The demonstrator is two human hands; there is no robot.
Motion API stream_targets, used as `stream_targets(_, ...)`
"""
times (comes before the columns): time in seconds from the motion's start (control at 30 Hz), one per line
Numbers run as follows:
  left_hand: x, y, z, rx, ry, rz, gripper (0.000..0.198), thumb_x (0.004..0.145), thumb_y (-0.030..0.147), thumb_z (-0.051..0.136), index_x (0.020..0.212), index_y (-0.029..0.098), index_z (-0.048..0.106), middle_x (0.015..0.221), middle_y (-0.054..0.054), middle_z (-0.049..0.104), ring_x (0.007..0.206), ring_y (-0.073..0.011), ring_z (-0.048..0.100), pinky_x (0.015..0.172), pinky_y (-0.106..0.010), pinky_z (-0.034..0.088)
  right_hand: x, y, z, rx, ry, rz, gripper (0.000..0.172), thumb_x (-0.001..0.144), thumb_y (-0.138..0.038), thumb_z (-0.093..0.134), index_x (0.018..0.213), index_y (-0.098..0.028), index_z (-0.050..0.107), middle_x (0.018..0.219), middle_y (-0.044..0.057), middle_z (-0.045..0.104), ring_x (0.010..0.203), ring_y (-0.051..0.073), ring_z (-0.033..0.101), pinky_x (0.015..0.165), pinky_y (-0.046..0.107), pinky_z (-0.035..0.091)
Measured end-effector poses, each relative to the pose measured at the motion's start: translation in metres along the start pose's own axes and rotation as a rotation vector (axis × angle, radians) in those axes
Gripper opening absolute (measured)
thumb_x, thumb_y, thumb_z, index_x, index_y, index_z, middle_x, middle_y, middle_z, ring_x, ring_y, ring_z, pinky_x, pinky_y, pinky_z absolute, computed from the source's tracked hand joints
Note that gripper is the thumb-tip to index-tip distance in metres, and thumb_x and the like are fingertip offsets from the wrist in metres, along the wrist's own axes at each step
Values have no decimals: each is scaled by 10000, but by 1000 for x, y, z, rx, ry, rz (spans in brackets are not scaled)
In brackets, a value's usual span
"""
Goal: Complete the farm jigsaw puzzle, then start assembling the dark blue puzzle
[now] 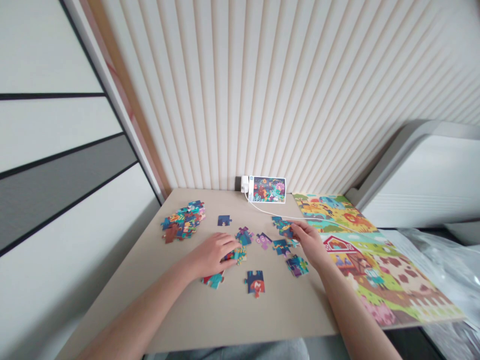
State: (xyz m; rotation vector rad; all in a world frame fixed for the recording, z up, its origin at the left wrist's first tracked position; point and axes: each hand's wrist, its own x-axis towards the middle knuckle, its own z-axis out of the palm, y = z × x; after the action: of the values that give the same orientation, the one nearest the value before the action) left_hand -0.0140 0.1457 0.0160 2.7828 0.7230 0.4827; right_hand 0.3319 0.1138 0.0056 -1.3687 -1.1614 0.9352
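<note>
My left hand (217,252) rests low over the table, thumb and fingers curled around a red, teal and yellow puzzle piece (240,256) that they partly cover. My right hand (308,241) pinches a dark blue and teal puzzle piece (285,230) by its right side; another blue piece (276,219) lies against it. Between the hands are a teal and purple piece (244,236) and a lilac piece with eyes (263,241). Below the right fingers lie a blue piece (281,247) and a purple and green one (297,266). Nearer me are a red-and-blue piece (255,283) and a red-and-teal piece (213,280).
A heap of puzzle pieces (184,220) lies at the left, with a lone navy piece (224,220) beside it. A picture card (269,190) leans at the back by a white charger (245,184), whose cable (270,213) crosses right. Assembled animal puzzles (390,272) cover the right side.
</note>
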Motion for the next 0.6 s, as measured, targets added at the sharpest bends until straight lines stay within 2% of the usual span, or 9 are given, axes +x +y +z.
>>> stream_targets(0.17,0,0,-1,-5,18,10,298,959,371,618,1230,250,639,1183,-69,680,1109,-247,622,1026,-406,463,0,0,-1,35,-14,-2,467,834,-562,699,1109,-187,740,914,64,753,801,212,707,793,365,585)
stream_targets(0.43,-2,-1,-3,-65,19,74,356,939,421,639,1256,259,639,1140,-64,698,1081,-237,639,1022,-393,464,1,1,-1,-51,-14,-34,462,843,-556,684,1102,-176,734,882,61,748,769,203,684,723,332,554)
stream_targets(0.53,1,-1,0,-58,64,33,322,977,379,584,1270,254,631,1172,-72,694,1126,-242,623,1054,-412,444,1,2,-1,-184,15,-73,451,850,-541,664,1099,-171,734,862,63,742,754,208,670,680,321,531)
stream_targets(0.6,5,-3,5,-24,134,-59,304,1000,338,536,1276,247,624,1211,-81,680,1168,-250,603,1075,-434,430,0,3,0,-316,56,-95,435,859,-527,639,1093,-174,739,838,67,741,738,217,667,649,318,516)
